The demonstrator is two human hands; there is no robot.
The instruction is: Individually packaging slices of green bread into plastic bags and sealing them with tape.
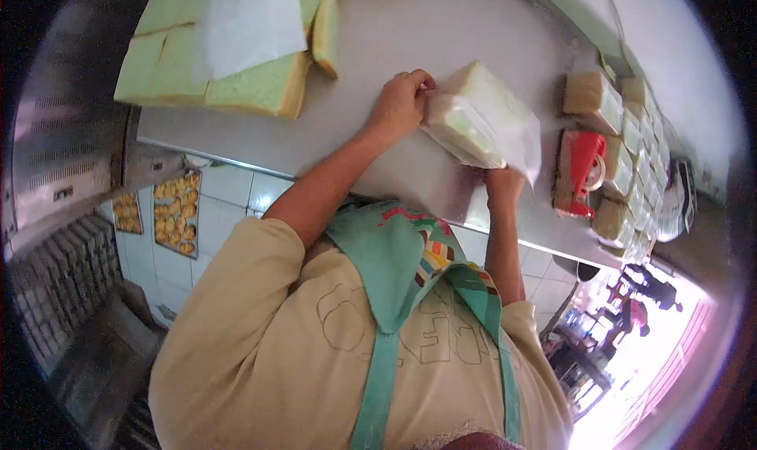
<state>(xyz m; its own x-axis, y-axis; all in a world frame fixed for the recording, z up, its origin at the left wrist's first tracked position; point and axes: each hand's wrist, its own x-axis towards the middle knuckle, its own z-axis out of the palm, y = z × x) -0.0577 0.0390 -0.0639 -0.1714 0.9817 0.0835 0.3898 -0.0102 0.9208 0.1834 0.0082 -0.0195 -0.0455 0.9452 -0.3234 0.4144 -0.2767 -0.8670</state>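
Observation:
On the steel-grey worktop (pixel 366 24) before me lies a block of pale green bread (pixel 461 128) with brown crust, partly inside a clear plastic bag (pixel 502 116). My left hand (pixel 408 98) has curled fingers at the bag's left end, pinching the film. At the near right corner, my right hand (pixel 504 187) grips the bag; some of its fingers are hidden under the bread. Large green bread slabs (pixel 254 89) sit at the upper left, under a stack of flat plastic bags (pixel 254 24). A cut crust slice (pixel 325 33) leans beside them.
At the right, a red tape dispenser (pixel 582 172) stands by several rows of bagged loaves (pixel 636 148) along the wall. Trays of baked buns (pixel 176 213) are below the worktop's left edge, near a metal cabinet (pixel 65 148). People appear near a bright doorway (pixel 656 332).

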